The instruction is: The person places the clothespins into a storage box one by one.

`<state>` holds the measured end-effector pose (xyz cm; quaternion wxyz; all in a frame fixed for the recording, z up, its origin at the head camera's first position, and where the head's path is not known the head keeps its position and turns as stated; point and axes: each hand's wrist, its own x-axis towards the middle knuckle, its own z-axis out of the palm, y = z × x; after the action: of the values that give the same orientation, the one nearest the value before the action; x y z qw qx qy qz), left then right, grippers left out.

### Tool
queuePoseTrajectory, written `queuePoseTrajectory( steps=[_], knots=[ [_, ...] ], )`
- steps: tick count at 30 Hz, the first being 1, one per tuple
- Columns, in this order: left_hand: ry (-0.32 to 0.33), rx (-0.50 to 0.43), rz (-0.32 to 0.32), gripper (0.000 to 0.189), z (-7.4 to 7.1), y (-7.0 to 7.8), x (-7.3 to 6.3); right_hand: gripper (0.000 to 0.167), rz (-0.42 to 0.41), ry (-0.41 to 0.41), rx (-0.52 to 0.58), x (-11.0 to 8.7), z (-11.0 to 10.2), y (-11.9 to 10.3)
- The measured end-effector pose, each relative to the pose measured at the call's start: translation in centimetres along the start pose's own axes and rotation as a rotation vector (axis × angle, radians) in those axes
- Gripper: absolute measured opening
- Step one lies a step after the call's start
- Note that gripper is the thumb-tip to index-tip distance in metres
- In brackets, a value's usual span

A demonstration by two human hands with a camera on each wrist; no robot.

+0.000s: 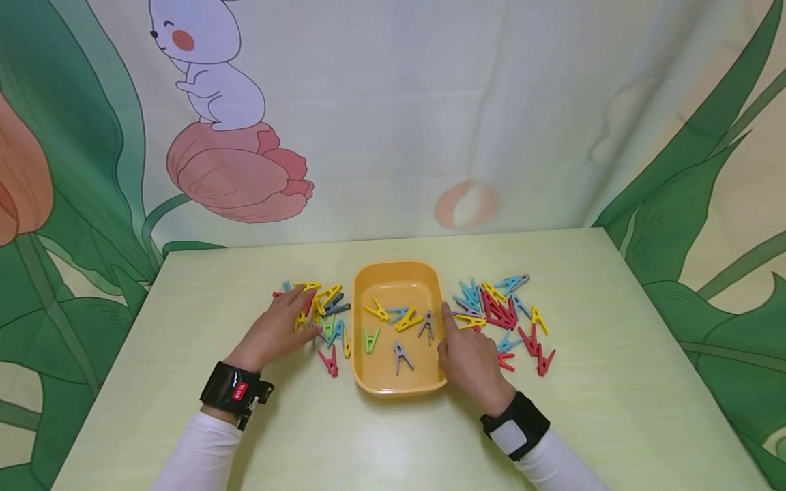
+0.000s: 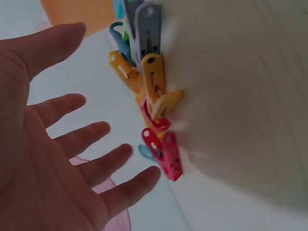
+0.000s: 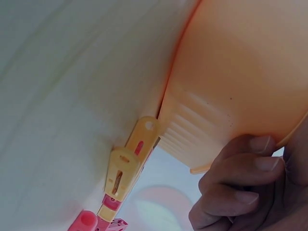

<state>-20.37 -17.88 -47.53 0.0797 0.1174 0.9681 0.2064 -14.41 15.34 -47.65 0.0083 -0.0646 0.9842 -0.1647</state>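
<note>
My left hand (image 1: pixel 279 331) reaches over the left pile of plastic clothespins (image 1: pixel 331 307), in yellow, red, green, blue and grey. In the left wrist view its fingers are spread and the palm is bare, beside a red clothespin (image 2: pixel 166 154) and a yellow clothespin (image 2: pixel 153 82). My right hand (image 1: pixel 469 358) holds the right rim of an orange plastic tray (image 1: pixel 399 382), thumb at the rim and other fingers curled against the outer wall. Several clothespins lie apart inside the tray, among them a green clothespin (image 1: pixel 371 340) and a grey clothespin (image 1: pixel 402 357).
Right of the tray lies another pile of clothespins (image 1: pixel 500 310), mostly red and blue; yellow ones (image 3: pixel 120 168) lie close to the tray wall. The pale table (image 1: pixel 614 382) ends at a printed curtain (image 1: pixel 381 136) behind.
</note>
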Motion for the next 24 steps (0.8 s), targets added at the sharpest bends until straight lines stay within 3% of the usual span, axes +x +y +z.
queuePoseTrajectory(
  steps=[9, 17, 24],
  knots=[
    [-0.098, -0.012, -0.121, 0.067, 0.99, -0.04, -0.03, 0.065, -0.011, 0.011, -0.007, 0.02, 0.12, 0.09],
    [-0.052, 0.024, -0.069, 0.053, 1.06, -0.25, 0.19, 0.064, -0.007, 0.017, -0.007, 0.06, 0.12, 0.10],
    [-0.013, -0.011, -0.071, 0.045, 0.98, -0.38, 0.09, 0.064, 0.004, 0.010, -0.013, 0.03, 0.16, 0.07]
  ],
)
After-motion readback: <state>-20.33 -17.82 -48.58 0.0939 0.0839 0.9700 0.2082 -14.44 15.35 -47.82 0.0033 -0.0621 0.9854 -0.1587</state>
